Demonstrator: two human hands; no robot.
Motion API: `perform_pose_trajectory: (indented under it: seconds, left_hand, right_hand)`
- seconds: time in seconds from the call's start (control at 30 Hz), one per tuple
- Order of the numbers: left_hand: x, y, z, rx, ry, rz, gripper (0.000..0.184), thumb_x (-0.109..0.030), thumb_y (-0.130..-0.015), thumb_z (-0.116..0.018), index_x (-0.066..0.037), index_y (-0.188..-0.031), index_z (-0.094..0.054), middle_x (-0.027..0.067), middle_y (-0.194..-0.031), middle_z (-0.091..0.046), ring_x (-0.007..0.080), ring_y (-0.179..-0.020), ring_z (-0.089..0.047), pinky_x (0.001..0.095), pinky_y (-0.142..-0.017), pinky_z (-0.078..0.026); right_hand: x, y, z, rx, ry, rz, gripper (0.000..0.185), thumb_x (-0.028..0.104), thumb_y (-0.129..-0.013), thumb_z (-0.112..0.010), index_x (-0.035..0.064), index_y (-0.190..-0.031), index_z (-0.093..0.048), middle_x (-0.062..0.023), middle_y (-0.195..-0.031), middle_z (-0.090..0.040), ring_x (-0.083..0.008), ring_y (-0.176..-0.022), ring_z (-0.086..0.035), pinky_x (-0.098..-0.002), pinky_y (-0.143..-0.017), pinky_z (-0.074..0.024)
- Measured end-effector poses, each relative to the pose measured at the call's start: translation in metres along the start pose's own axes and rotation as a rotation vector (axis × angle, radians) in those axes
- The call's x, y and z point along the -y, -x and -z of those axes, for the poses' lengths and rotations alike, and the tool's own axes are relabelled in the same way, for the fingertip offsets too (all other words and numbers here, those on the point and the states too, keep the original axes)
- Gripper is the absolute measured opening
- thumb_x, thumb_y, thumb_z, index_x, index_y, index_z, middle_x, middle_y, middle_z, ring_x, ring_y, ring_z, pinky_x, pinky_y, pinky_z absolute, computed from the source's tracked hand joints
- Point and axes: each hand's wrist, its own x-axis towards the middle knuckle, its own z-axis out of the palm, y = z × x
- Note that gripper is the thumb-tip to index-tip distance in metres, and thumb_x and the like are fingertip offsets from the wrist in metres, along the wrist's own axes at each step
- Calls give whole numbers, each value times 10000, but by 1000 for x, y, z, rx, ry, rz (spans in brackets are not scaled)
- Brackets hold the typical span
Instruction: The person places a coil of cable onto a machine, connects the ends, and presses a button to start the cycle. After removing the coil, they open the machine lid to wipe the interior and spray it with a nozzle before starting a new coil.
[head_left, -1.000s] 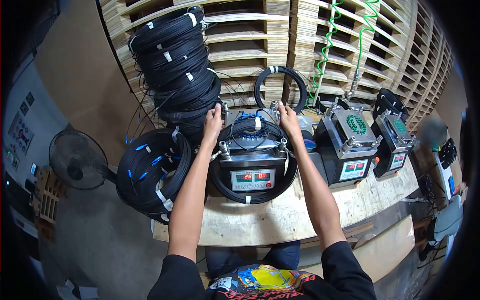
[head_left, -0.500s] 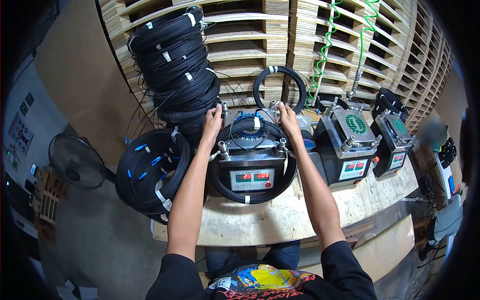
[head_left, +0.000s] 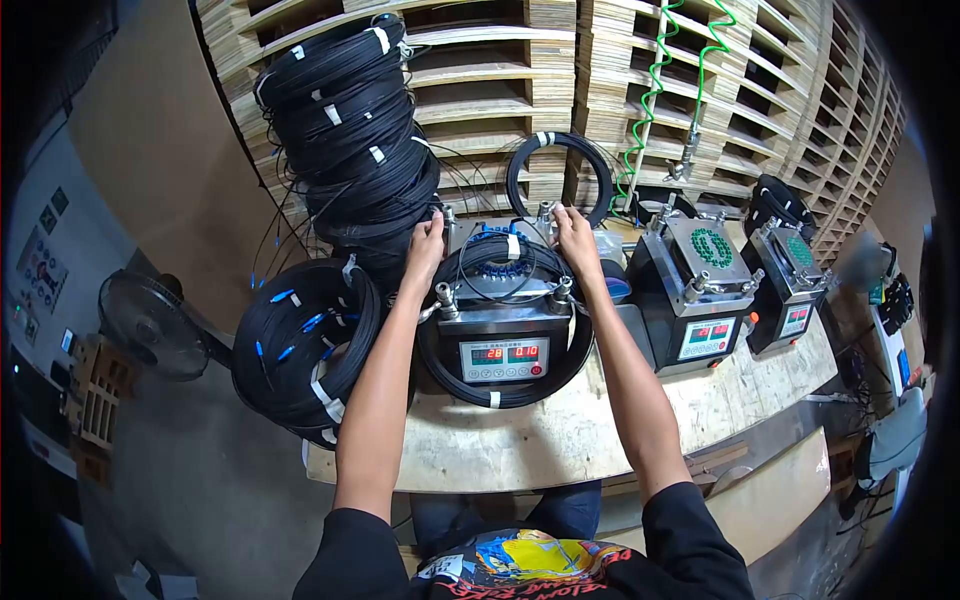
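Observation:
A polishing machine point(head_left: 505, 326) with a metal top and a red-digit display point(head_left: 504, 358) stands in front of me. Blue-tipped connectors point(head_left: 503, 270) ring its top, and a coil of black cable point(head_left: 494, 398) hangs around the machine, bound with white tape. My left hand point(head_left: 426, 248) is closed at the rear left corner knob point(head_left: 448, 213). At the rear right, the fingers of my right hand point(head_left: 576, 243) pinch the other corner knob point(head_left: 546, 210). Two front knobs point(head_left: 445, 293) stand untouched. The fingertips are partly hidden.
A tall stack of black cable coils point(head_left: 350, 140) stands at back left, beside a coil with blue connectors point(head_left: 255, 345). Two similar machines point(head_left: 705, 290) point(head_left: 792, 290) stand right on the wooden table point(head_left: 480, 450). Green air hoses point(head_left: 702, 80) hang before stacked pallets point(head_left: 480, 80); a fan point(head_left: 150, 325) stands left.
The display reading has gone from 0.09 to 0.10. The right-hand green hose and its metal nozzle have swung left. My hands stay almost in place at the rear knobs.

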Motion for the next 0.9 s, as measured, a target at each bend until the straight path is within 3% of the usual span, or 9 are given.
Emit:
perform_pose_trajectory:
  seconds: [0.1,0.17,0.27,0.3,0.37,0.53,0.7,0.83,0.9]
  left_hand:
    - [-3,3,0,2,55,21,643,-579,-970,-537,17,-1196,-623,129,-915,-690,206,-808,-651,338,-732,-504]
    - [6,-6,-2,25,44,-41,602,-556,-994,-533,-32,-1284,-595,40,-873,-633,127,-744,-572,292,-667,-464]
    - [3,-1,-5,11,83,-70,598,-553,-997,-529,-38,-1296,-589,41,-870,-625,124,-759,-570,291,-672,-461]
    - [1,1,-5,12,83,-70,598,-553,-997,-529,-38,-1296,-589,41,-870,-625,124,-759,-570,291,-672,-461]
    - [-3,4,-3,12,75,-71,601,-530,-982,-553,8,-1242,-613,136,-955,-685,201,-830,-654,342,-730,-502]
    - [-15,16,0,-17,49,-9,558,-506,-998,-537,8,-1197,-622,110,-877,-686,183,-737,-642,334,-687,-496]
    - [-10,13,0,-29,48,-12,550,-511,-993,-543,0,-1178,-629,101,-855,-683,176,-714,-639,325,-670,-495]
    - [-11,11,1,1,44,-32,586,-522,-991,-560,-18,-1290,-591,75,-889,-648,130,-749,-589,282,-664,-464]
    - [0,1,-2,-2,31,-55,586,-519,-987,-569,-23,-1299,-587,70,-888,-648,124,-750,-586,276,-663,-462]
  right_hand:
    - [6,2,2,17,-39,-8,501,438,-1042,-504,-39,-1142,-621,-84,-660,-598,-155,-568,-600,-324,-560,-482]
    - [11,4,4,27,-36,-20,492,431,-1042,-509,-34,-1162,-613,-74,-658,-592,-143,-563,-588,-312,-547,-476]
    - [16,7,3,2,-34,-37,516,446,-1039,-506,-44,-1159,-616,-93,-660,-599,-152,-573,-605,-328,-561,-485]
    - [14,4,3,9,16,-40,516,448,-1036,-509,-42,-1152,-622,-125,-681,-625,-185,-593,-633,-350,-582,-497]
    - [9,2,3,16,67,-41,517,451,-1032,-512,-40,-1145,-629,-158,-703,-650,-219,-612,-660,-372,-603,-509]
    - [19,8,2,-85,301,66,469,424,-1026,-522,-11,-1148,-649,-246,-825,-699,-351,-716,-705,-432,-675,-525]
    - [21,9,4,-42,125,34,439,392,-1029,-536,-15,-1155,-643,-193,-776,-696,-275,-667,-694,-396,-640,-522]
    - [16,6,1,-46,17,26,428,387,-1026,-550,-13,-1150,-640,-137,-736,-682,-195,-618,-664,-355,-601,-512]
    - [21,9,2,-47,37,-14,434,391,-1023,-552,-15,-1147,-640,-159,-764,-692,-234,-657,-681,-372,-634,-520]
